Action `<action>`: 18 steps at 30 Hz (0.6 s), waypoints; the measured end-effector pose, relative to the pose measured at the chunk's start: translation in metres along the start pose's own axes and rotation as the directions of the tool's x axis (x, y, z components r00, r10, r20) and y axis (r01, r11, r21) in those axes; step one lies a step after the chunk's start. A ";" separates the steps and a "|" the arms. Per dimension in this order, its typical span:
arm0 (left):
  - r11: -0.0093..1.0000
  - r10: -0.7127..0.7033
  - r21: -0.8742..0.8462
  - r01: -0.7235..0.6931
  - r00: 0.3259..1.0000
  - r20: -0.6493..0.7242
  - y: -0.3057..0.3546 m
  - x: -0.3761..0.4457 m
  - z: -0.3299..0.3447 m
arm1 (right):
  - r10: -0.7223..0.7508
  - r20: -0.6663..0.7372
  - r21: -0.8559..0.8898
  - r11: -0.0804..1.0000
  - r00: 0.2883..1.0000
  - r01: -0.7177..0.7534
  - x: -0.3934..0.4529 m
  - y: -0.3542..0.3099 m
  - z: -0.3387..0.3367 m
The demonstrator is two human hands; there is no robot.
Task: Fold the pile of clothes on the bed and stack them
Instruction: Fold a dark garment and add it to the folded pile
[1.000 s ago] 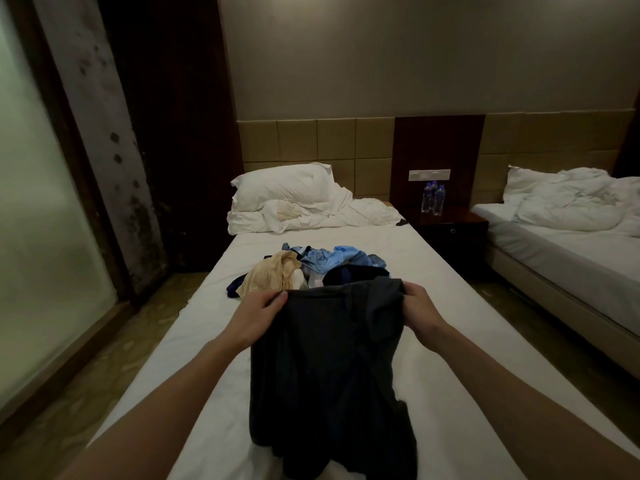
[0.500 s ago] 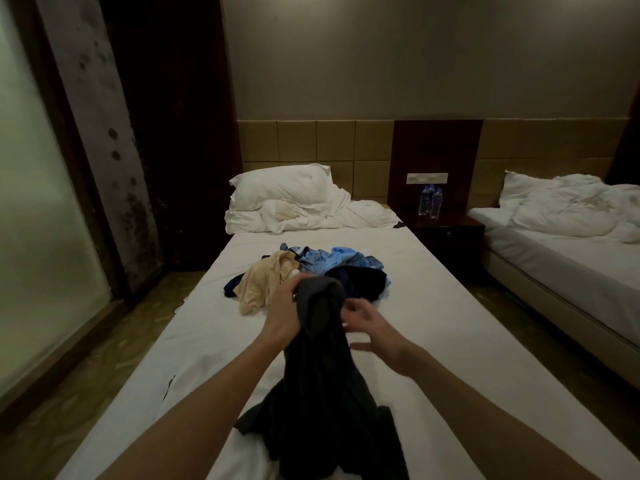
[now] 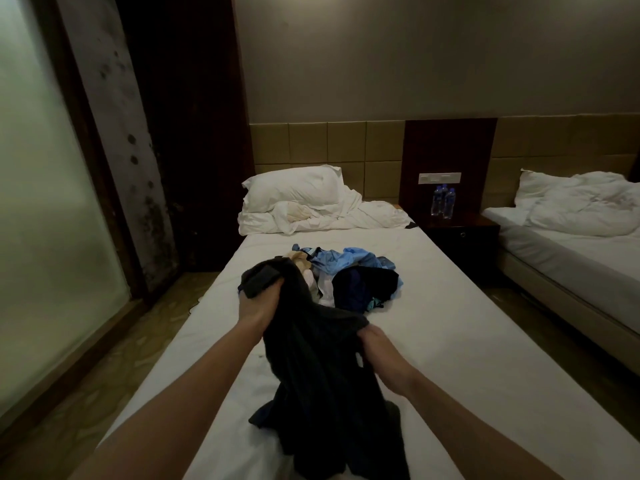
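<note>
Dark garment (image 3: 322, 368) is gripped bunched by left hand (image 3: 258, 306) up top, pinched by right hand (image 3: 375, 348) at an edge, hung over bed (image 3: 450, 323) near clothes pile (image 3: 349, 275). Risk: a twisted, lopsided fold if not spread flat.

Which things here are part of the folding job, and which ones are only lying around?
Part of the job:
dark garment, held by left hand and right hand
clothes pile
bed

Only lying around:
pillow
bottles
nightstand
second bed
</note>
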State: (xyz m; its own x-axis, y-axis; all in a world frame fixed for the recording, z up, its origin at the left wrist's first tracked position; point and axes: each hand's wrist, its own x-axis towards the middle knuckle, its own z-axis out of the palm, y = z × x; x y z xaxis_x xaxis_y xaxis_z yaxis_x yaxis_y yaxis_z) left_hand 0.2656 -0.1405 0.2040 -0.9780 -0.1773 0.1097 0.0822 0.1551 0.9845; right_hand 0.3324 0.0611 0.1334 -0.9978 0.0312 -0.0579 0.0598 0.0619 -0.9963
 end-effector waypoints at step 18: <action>0.786 0.349 0.299 -0.541 0.788 0.507 0.002 -0.023 0.019 | 0.076 0.293 -0.747 0.640 0.953 0.179 -0.005 -0.025 -0.054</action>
State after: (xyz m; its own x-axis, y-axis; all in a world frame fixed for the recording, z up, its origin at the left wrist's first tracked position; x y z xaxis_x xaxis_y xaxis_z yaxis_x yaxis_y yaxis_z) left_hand 0.2849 -0.1173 0.2012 -0.8393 0.4067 0.3607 0.5360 0.5085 0.6738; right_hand 0.3372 0.1131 0.1625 -0.9546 -0.2577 -0.1494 -0.1195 0.7906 -0.6006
